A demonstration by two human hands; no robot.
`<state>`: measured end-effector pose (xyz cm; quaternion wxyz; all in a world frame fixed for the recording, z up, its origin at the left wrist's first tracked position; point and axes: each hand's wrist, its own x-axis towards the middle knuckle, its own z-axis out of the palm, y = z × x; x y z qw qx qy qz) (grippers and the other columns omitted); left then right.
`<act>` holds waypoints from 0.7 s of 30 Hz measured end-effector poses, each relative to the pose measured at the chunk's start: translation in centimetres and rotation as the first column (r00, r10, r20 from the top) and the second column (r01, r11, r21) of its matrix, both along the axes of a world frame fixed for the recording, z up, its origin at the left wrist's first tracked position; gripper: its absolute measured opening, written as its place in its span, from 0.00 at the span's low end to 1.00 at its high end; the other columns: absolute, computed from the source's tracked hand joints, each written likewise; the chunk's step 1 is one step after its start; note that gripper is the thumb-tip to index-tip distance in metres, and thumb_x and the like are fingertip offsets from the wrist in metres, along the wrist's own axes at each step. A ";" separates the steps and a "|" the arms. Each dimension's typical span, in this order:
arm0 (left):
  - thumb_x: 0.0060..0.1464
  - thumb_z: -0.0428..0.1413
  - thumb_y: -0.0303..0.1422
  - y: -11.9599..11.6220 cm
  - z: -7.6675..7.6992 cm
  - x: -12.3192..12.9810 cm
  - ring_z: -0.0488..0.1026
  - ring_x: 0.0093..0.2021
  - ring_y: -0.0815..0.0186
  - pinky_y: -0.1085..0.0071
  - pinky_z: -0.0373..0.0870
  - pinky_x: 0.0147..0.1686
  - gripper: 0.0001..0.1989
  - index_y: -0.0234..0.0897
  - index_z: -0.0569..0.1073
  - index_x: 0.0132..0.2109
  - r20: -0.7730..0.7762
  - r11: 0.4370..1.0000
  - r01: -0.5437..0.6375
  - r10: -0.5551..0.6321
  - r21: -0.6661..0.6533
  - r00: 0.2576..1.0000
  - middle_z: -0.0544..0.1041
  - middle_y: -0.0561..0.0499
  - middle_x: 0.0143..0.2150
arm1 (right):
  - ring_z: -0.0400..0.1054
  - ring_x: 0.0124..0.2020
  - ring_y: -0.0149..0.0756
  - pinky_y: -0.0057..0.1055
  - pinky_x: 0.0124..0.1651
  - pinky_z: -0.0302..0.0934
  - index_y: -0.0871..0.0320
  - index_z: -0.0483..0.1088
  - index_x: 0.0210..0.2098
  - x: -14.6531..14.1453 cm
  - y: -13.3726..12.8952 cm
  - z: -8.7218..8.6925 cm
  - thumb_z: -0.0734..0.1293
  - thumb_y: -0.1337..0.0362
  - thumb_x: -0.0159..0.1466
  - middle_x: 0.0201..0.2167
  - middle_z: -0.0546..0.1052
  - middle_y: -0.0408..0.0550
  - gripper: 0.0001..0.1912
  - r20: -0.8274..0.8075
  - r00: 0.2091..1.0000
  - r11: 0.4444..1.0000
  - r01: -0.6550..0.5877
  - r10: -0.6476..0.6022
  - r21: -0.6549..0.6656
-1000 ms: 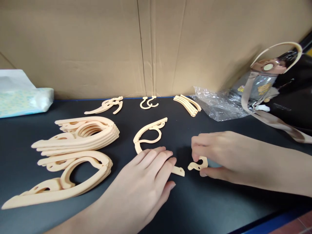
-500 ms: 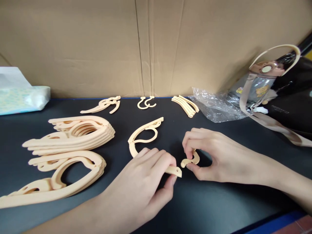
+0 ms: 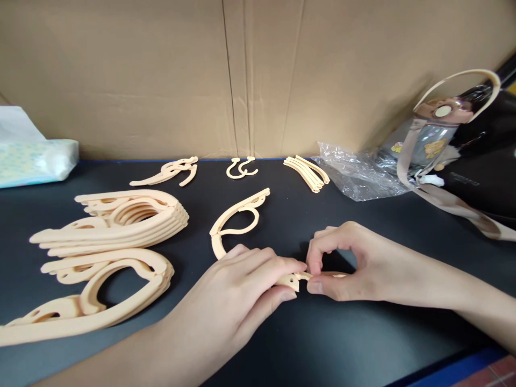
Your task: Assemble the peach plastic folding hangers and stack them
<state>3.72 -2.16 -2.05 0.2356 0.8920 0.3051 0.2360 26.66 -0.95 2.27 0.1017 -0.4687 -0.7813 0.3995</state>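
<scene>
My left hand (image 3: 245,290) grips a cream plastic piece (image 3: 290,281) near its end, where a small hole shows beyond the fingertips. Pinched in my right hand (image 3: 346,263) is a curved cream hook (image 3: 341,274), mostly hidden by the fingers. The hook's end meets the left piece between the two hands; how they join cannot be made out. Behind my left hand a curved cream hanger frame (image 3: 237,215) extends away on the black table (image 3: 363,344), its near part covered by that hand.
Stacked cream hangers (image 3: 121,228) and more hangers (image 3: 133,295) lie at the left. Along the back are folded arms (image 3: 173,171), two hooks (image 3: 241,167), thin strips (image 3: 308,173) and a clear plastic bag (image 3: 355,177). A bottle (image 3: 427,140) and tissue pack (image 3: 52,161) flank them.
My right hand has turned the hook and brought its end leftward against the piece in my left hand. My left forefinger has stretched out toward the hook.
</scene>
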 end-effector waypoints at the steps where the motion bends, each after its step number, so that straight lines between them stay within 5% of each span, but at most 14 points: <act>1: 0.67 0.50 0.27 0.0 0.0 0.0 0.72 0.37 0.71 0.74 0.64 0.38 0.11 0.48 0.69 0.52 0.007 1.000 0.007 -0.007 -0.011 1.000 0.76 0.59 0.41 | 0.66 0.30 0.29 0.27 0.34 0.57 0.56 0.75 0.29 0.0 0.0 0.0 0.71 0.61 0.60 0.27 0.75 0.38 0.05 -0.011 1.000 0.999 -0.004 0.004 -0.032; 16: 0.66 0.50 0.26 0.5 -0.3 0.1 0.73 0.35 0.70 0.74 0.64 0.37 0.09 0.44 0.73 0.44 0.038 0.986 0.066 -0.061 -0.152 0.997 0.78 0.59 0.37 | 0.67 0.29 0.29 0.28 0.31 0.55 0.55 0.76 0.27 -0.5 -0.9 -0.7 0.73 0.55 0.59 0.26 0.76 0.38 0.11 0.012 1.000 0.996 0.021 -0.020 -0.082; 21: 0.65 0.51 0.27 0.5 -0.1 0.2 0.74 0.35 0.71 0.75 0.66 0.37 0.07 0.44 0.72 0.41 0.017 0.981 0.051 -0.049 -0.187 0.999 0.78 0.60 0.36 | 0.67 0.31 0.29 0.27 0.34 0.55 0.54 0.73 0.25 -0.7 -1.7 -1.1 0.75 0.56 0.57 0.26 0.74 0.36 0.11 0.068 0.997 0.998 0.036 -0.039 0.045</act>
